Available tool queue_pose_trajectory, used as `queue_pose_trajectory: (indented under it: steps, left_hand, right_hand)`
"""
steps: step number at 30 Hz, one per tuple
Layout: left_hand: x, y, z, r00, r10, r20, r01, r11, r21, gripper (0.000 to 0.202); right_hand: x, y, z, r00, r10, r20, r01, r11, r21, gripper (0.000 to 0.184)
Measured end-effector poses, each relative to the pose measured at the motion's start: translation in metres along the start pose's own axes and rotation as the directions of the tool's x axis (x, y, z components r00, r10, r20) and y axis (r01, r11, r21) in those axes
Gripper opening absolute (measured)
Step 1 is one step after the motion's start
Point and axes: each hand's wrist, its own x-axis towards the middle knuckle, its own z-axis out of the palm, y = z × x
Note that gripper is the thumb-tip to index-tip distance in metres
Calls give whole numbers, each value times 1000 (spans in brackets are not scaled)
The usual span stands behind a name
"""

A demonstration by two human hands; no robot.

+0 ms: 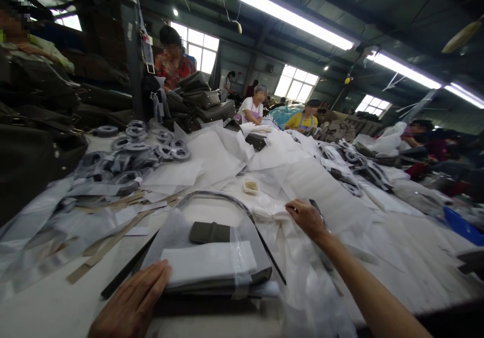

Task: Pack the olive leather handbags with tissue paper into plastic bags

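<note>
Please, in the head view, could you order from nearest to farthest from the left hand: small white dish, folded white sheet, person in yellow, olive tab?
From the left hand:
1. Folded white sheet, immediately to its right.
2. Olive tab, just beyond the sheet.
3. Small white dish, farther forward, to the right.
4. Person in yellow, far in the background.

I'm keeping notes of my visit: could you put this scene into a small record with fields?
Left hand: at the left end of the white wrap on a dark bag
Right hand: at the clear plastic bags, grip unclear
Dish: small, white, beyond the dark bag
Wrapped coils: heaped toward the left
Background: co-worker in yellow, among others
</note>
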Motion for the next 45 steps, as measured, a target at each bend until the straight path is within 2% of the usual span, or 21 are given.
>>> queue_pose_trajectory:
  steps: [2, 6, 8, 11, 16, 19, 21, 23, 26, 32, 37, 42, 45]
  left_hand:
    - [1, 1, -1, 1000, -4, -5, 4, 1000, -10, 51]
    - [1, 2, -1, 1000, -7, 1, 7, 1000, -2, 53]
    - [1, 1, -1, 1000, -3, 8, 3, 1000, 6, 53]
    - [2, 2, -2, 1000, 0, 18, 0, 1000, 7, 53]
    - [1, 2, -2, 1000, -7, 15, 7, 1000, 11, 53]
    - [-2, 0, 1, 1000, -11, 13, 11, 1000, 0, 54]
    - [-4, -1, 3, 1000, -10, 6, 10, 1000, -5, 54]
    - [-5, -1, 4, 1000, -9, 4, 9, 1000, -4, 54]
    - [-5, 0, 4, 1000, -9, 5, 9, 1000, 7, 54]
    - [-6, -2, 4, 1000, -3, 18, 3, 1000, 11, 51]
    - [-7, -2, 3, 1000, -11, 27, 11, 1000, 17, 50]
    - [-4, -1, -1, 999, -10, 47, 9, 1000, 18, 50]
    - [-2, 0, -2, 999, -1, 37, 0, 1000, 23, 48]
  right_hand:
    - [-11, -5, 7, 993, 23, 112, -33, 996, 81, 26]
    - [-13, -12, 34, 951, 170, 257, -224, 954, 199, 48]
    - [-6, -15, 47, 937, 209, 280, -280, 928, 247, 47]
    - [2, -18, 61, 924, 239, 299, -330, 892, 308, 36]
    - [4, -15, 63, 858, 314, 408, -475, 788, 392, 21]
    - [5, -14, 59, 811, 343, 474, -558, 697, 450, 20]
    - [6, -15, 58, 799, 338, 498, -581, 649, 491, 22]
    - [7, -16, 57, 792, 334, 511, -592, 627, 507, 25]
    - [7, -17, 56, 789, 351, 504, -593, 651, 474, 25]
    - [9, -14, 60, 822, 430, 374, -559, 734, 386, 25]
    - [9, -16, 60, 824, 455, 336, -563, 721, 404, 33]
    - [8, -20, 44, 837, 413, 358, -545, 683, 486, 32]
    - [8, -20, 26, 841, 385, 379, -537, 673, 508, 40]
